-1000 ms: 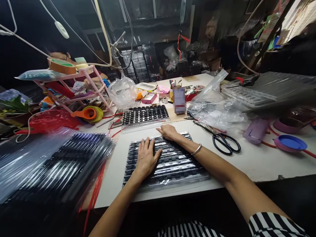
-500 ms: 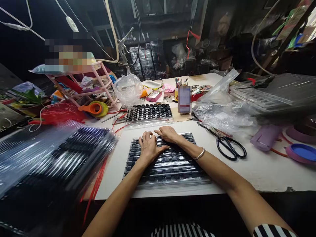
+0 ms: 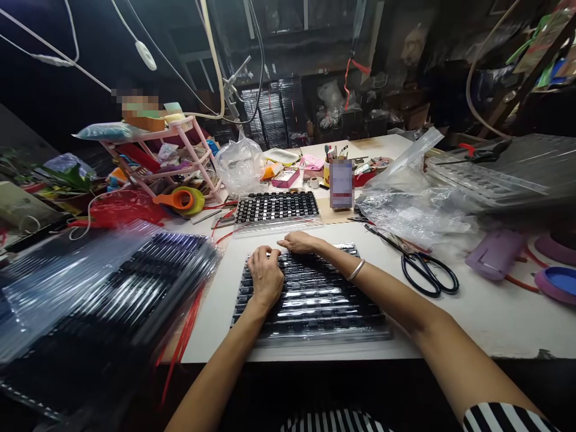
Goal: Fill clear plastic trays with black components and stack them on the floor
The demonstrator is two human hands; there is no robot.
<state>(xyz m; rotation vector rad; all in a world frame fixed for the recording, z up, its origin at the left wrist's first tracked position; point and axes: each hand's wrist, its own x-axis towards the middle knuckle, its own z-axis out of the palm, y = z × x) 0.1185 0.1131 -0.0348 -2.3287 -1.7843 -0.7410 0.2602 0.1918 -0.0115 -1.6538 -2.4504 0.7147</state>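
A clear plastic tray (image 3: 315, 303) with rows of small black parts lies flat on the white board. My left hand (image 3: 266, 275) rests over its upper left part, fingers bent and drawn together, tips down at the rows. Close beside it, my right hand (image 3: 299, 242) is at the tray's far edge, index finger pointing left and the other fingers curled under. Whatever either hand pinches is hidden by the fingers. Just beyond is a second tray (image 3: 278, 207) filled with black parts.
Stacked plastic-covered trays (image 3: 112, 288) stand at the left, with red straps (image 3: 182, 327) beside them. Black-handled scissors (image 3: 429, 273) lie on the right, near crumpled clear plastic (image 3: 418, 210). A pink rack (image 3: 193, 144), an orange tape dispenser (image 3: 180, 199) and a phone (image 3: 342, 183) are farther back.
My left hand has shifted left and slightly down relative to my right hand, and its outstretched thumb has drawn in. My right hand remains near the tray's far edge. The view has turned slightly.
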